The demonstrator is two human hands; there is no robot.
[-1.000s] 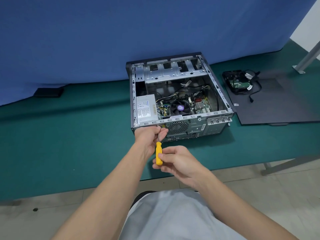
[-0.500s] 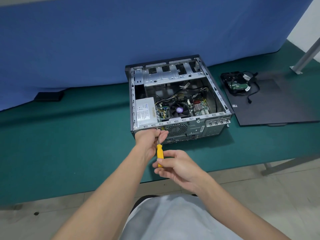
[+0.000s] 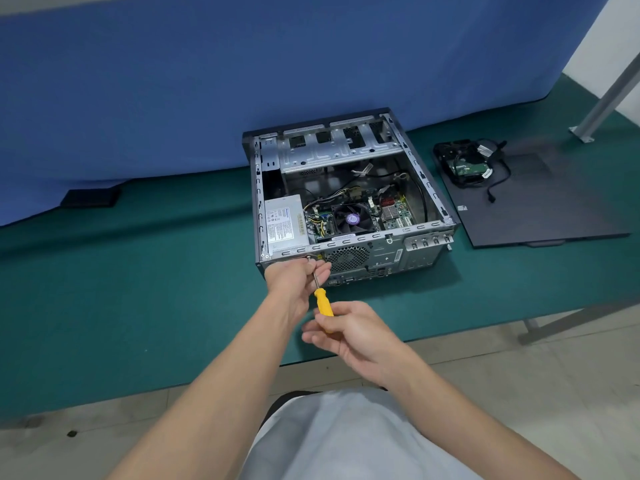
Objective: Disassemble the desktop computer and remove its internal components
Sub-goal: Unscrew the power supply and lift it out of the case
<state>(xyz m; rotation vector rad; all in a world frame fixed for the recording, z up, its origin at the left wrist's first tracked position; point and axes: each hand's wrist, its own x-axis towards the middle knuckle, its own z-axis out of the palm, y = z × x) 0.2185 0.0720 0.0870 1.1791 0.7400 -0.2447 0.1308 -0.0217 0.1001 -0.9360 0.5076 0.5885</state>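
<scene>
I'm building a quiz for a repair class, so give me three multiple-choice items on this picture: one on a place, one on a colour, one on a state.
1. Where does the hard drive lie?
A. on the floor
B. on the black side panel
C. on a shelf

2. What colour is the handle of the screwdriver?
A. yellow
B. red
C. green

3. The computer case is:
A. closed
B. stripped empty
C. open, with fan and power supply inside

Key:
1 B: the drive rests on the panel to the right of the case.
2 A: yellow shows between the left hand and the right hand.
3 C: both parts are visible from above.
</scene>
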